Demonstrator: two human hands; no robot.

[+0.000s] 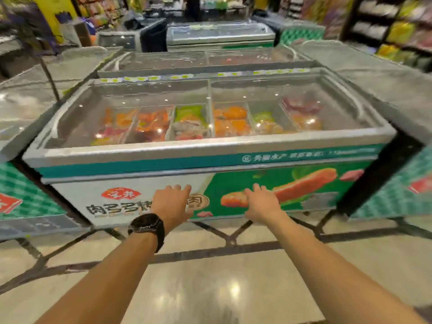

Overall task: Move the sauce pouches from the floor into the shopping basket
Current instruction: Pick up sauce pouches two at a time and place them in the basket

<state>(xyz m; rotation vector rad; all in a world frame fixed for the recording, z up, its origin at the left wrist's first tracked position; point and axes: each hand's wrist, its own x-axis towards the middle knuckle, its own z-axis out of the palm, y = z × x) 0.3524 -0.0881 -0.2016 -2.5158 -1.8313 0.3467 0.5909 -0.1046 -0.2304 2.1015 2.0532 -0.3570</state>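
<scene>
No sauce pouch and no shopping basket show in the head view. My left hand (173, 203), with a black watch on its wrist, reaches forward with fingers spread and holds nothing. My right hand (261, 203) is stretched out beside it, also open and empty. Both hands hover in front of the printed front panel of a chest freezer (210, 160), above the shiny tiled floor (210, 288).
The freezer has sliding glass lids over compartments of packaged frozen food. More freezers stand behind it and on both sides (21, 197) (402, 190). Stocked shelves (385, 26) line the back right. The floor has dark inlay lines (210, 252).
</scene>
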